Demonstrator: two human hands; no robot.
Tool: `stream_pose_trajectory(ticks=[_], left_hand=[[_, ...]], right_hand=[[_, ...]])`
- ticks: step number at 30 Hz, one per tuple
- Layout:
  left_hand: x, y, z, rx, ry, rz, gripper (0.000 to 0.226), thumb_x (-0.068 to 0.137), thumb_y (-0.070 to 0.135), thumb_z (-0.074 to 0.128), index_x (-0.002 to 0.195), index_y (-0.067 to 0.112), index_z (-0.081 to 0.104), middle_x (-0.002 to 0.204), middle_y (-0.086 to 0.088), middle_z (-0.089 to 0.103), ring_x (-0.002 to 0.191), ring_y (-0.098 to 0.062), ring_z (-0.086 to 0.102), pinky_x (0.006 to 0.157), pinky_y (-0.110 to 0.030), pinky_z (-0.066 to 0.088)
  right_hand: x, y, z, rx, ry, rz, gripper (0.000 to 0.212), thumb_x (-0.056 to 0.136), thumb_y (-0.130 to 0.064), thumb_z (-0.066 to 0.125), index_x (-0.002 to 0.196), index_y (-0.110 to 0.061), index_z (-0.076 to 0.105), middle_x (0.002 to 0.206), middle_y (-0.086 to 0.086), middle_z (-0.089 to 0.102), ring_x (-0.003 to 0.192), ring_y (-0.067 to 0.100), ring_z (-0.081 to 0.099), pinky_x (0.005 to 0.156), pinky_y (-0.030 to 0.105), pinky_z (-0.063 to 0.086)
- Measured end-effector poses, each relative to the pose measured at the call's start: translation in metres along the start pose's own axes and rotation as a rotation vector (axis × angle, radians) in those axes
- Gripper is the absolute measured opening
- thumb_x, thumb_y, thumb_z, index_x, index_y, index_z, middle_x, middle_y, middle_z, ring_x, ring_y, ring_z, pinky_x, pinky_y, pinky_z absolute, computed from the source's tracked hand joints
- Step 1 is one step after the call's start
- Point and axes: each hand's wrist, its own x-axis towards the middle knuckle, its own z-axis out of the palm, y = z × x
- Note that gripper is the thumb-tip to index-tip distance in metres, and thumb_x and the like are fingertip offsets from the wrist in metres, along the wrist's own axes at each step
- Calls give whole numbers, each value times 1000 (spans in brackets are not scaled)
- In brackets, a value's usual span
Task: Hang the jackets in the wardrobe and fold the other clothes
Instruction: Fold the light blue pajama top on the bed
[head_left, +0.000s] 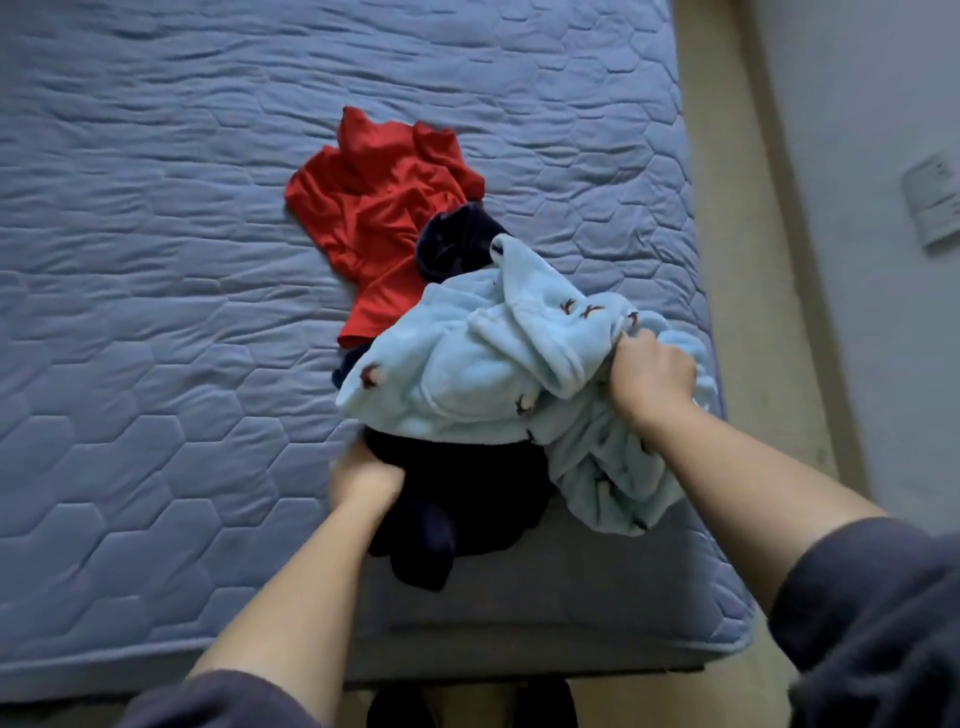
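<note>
The light was dim, cool and even, laying a bluish cast over the bed (156, 260). Shadows were soft, showing only as faint shading in the quilted seams. The dark garment (467, 493) at centre sank almost to black, its folds lost, while the pale blue fleece (467, 364) kept its texture. Motion smeared the left hand (363, 478); the right hand (649, 374) was sharper. Toward 3 o'clock the wall plate (932, 202) was blurred, and the bed's edge bowed with wide-angle distortion. The sleeves (872, 623) at 5 and 7 o'clock were soft.
</note>
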Motion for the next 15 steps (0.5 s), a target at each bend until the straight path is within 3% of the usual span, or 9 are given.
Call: stream_pose_trajectory(ticks=[2, 5, 10, 13, 15], left_hand=[[-1, -6, -37, -135, 149, -53, 19, 84, 12, 52, 101, 14, 58, 107, -20, 65, 100, -39, 60, 72, -32, 38], [-3, -14, -123, -299, 343, -112, 17, 83, 9, 50, 97, 15, 58, 101, -20, 65, 86, -38, 57, 70, -34, 38], [-15, -48, -286, -324, 679, -128, 22, 83, 5, 52, 103, 14, 55, 101, -25, 63, 91, -43, 57, 68, -38, 37], [-25, -82, -344, -211, 729, -81, 21, 81, 4, 52, 100, 13, 52, 96, -26, 61, 79, -39, 52, 64, -39, 38], [-28, -98, -350, -120, 672, -26, 28, 81, 7, 53, 107, 15, 51, 101, -25, 60, 83, -40, 54, 66, -41, 42]], right_hand=[[-10, -3, -11, -64, -43, 1, 36, 95, -11, 34, 127, -14, 51, 124, 14, 53, 109, 32, 57, 76, 37, 45], [-24, -15, -43, -104, -67, -7, 35, 95, -10, 35, 125, -14, 53, 123, 12, 55, 109, 29, 57, 72, 35, 44], [-44, -50, -105, -83, -52, 4, 37, 95, -10, 37, 128, -16, 53, 125, 8, 56, 113, 27, 57, 77, 34, 48], [-59, -87, -130, -70, -37, -44, 38, 95, -12, 38, 129, -19, 51, 126, 6, 56, 114, 25, 57, 77, 33, 48], [-70, -116, -135, -21, -27, -101, 37, 94, -15, 40, 129, -21, 50, 126, 6, 56, 114, 24, 56, 79, 33, 48]])
